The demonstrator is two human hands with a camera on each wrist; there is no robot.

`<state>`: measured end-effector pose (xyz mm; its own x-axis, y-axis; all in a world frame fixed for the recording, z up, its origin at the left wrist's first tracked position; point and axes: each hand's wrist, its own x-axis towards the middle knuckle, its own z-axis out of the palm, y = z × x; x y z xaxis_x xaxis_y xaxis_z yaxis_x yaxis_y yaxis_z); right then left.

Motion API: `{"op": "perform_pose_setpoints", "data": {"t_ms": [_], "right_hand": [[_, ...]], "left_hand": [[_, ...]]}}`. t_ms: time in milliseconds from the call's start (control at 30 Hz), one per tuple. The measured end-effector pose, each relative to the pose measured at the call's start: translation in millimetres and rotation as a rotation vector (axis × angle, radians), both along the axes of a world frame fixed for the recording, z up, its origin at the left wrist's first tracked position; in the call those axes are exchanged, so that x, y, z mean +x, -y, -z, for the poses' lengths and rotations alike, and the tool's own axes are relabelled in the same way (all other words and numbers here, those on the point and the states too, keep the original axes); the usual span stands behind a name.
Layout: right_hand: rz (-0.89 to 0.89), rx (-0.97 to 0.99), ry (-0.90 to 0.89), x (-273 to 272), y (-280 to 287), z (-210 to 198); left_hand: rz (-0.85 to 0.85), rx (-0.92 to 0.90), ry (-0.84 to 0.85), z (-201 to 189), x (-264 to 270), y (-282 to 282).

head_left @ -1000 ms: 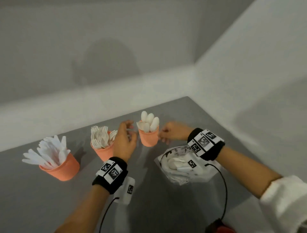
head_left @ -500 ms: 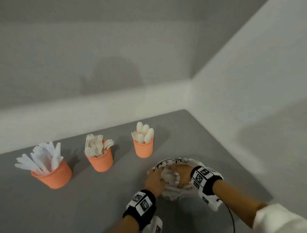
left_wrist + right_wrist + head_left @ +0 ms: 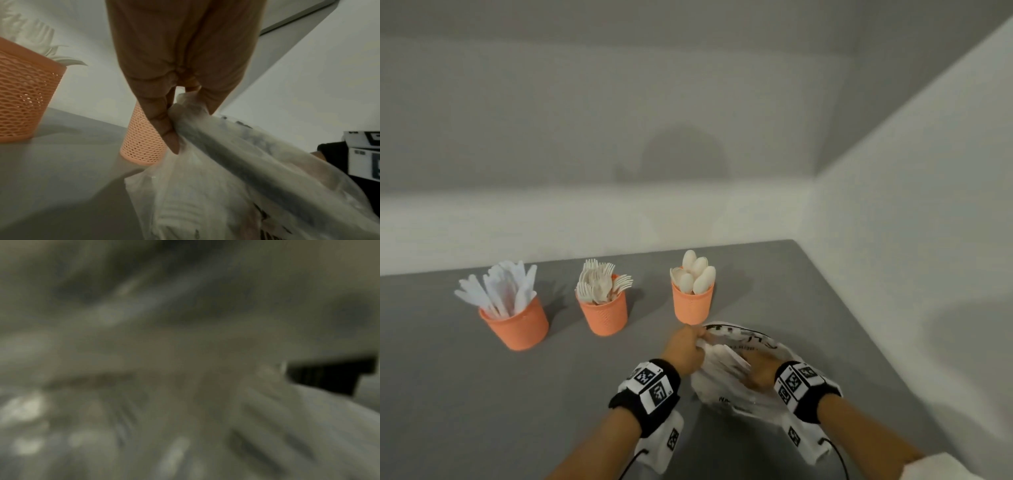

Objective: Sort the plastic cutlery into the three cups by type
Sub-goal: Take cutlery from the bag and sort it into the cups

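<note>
Orange mesh cups stood in a row on the grey worktop (image 3: 465, 394): the left cup (image 3: 515, 325) held white knives (image 3: 498, 291), the middle cup (image 3: 604, 315) held forks (image 3: 601, 282), and the right cup (image 3: 692, 305) held spoons (image 3: 695, 275). Just in front of the right cup lay a thin plastic bag (image 3: 739, 342) with dark printing, and some white cutlery (image 3: 726, 358) showed inside its opening. I saw my left hand (image 3: 683, 351) pinching the edge of the bag between the thumb and the fingers (image 3: 162, 123), with the film gathered in this grip. My right hand (image 3: 758, 371) was inside the bag, among the white pieces; the right wrist view was too blurred, so I could not tell how far its fingers were closed or whether they held a piece. Both wrists wore black bands with white marker blocks (image 3: 652, 385), and thin black cables (image 3: 631, 462) ran back from them.
</note>
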<state>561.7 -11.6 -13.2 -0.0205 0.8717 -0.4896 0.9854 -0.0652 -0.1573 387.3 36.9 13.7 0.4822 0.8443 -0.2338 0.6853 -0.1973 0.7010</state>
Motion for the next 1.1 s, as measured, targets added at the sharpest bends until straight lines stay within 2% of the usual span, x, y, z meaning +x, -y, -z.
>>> {"op": "perform_pose_setpoints", "data": {"t_ms": [133, 300, 400, 567, 700, 800, 900, 933, 1033, 1100], "right_hand": [[0.132, 0.020, -0.184, -2.4, -1.4, 1.7], [0.175, -0.009, -0.170, -6.1, -2.5, -2.7], [0.182, -0.006, -0.260, -6.8, 3.3, -11.5], [0.042, 0.032, -0.071, -0.4, 12.5, -19.6], [-0.006, 0.062, -0.081, -1.6, 22.6, -24.0], [-0.005, 0.119, -0.125, -6.2, 27.2, -33.3], [0.032, 0.201, -0.203, -7.2, 26.6, -40.7], [0.078, 0.228, -0.260, -5.9, 24.8, -40.4], [0.254, 0.256, -0.585, -3.6, 22.1, -34.5], [0.301, 0.264, -0.704, -1.1, 23.7, -34.3]], "left_hand": [[-0.003, 0.004, -0.032, 1.7, 1.6, 4.5], [-0.036, 0.046, -0.117, -4.1, 1.2, 7.7], [-0.052, 0.140, -0.245, -8.6, 5.2, 12.2], [-0.083, 0.179, -0.392, -9.1, 8.5, 18.3], [-0.080, 0.142, -0.410, -6.5, 6.2, 16.9], [-0.060, 0.082, -0.361, -5.2, 3.2, 10.5], [-0.094, -0.042, -0.185, 1.0, 0.4, 6.0], [-0.115, -0.083, -0.110, 3.1, 0.0, 5.6], [-0.150, -0.170, 0.053, 3.0, 0.7, 10.7], [-0.166, -0.204, 0.125, -1.4, 2.7, 15.9]]}}
